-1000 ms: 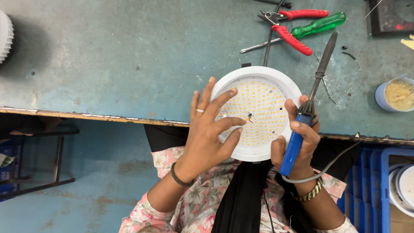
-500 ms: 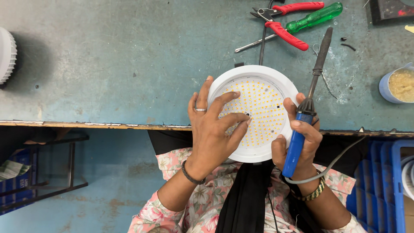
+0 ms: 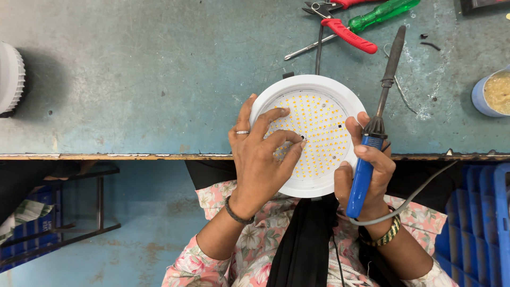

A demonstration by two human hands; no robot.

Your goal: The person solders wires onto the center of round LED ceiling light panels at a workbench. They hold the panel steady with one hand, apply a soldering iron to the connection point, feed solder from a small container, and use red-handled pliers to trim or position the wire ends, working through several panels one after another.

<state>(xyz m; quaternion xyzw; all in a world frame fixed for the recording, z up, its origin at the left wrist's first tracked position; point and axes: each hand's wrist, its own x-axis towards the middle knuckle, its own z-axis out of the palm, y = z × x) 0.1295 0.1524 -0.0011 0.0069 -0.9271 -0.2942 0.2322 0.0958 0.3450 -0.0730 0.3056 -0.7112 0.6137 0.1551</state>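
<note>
A round white LED panel [image 3: 319,133] overhangs the bench edge beside an upright blue-handled soldering iron [image 3: 372,143].
</note>
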